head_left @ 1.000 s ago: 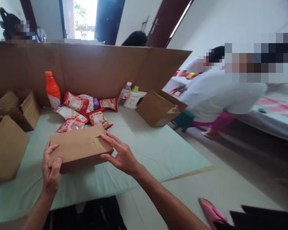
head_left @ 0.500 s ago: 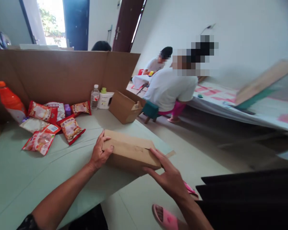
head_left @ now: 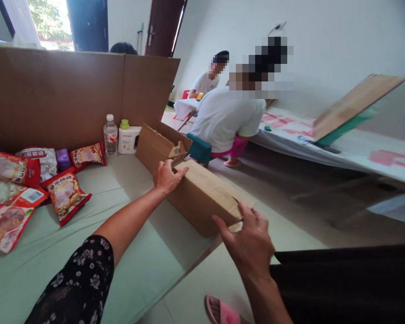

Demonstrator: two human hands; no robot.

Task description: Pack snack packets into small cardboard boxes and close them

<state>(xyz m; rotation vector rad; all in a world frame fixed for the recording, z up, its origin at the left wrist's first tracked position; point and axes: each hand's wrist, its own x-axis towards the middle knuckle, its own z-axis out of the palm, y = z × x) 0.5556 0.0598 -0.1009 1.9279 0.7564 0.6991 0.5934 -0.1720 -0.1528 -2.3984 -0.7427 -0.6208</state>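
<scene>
A long, closed brown cardboard box [head_left: 205,195] is at the right edge of the table, in both my hands. My left hand [head_left: 168,176] grips its far end, with the thumb on top. Around the near end is my right hand [head_left: 248,231], thumb against the side and fingers over the end. I cannot tell whether the box's underside rests fully on the cloth. Just beyond it stands an open cardboard box [head_left: 155,144], its inside mostly hidden. To that box's left are a white bottle with a green cap [head_left: 127,138] and a clear water bottle [head_left: 111,137].
Several snack packets [head_left: 65,193] and a purple pack [head_left: 62,158] lie on the pale green table cover [head_left: 128,252]. A tall cardboard panel [head_left: 70,94] stands behind them. Past the table, a person in white [head_left: 226,117] sits on a stool beside a long table [head_left: 340,148].
Both hands have moved the closed box away from me, nearer the open box, and turned it so its near end points more toward me. The camera view has swung right.
</scene>
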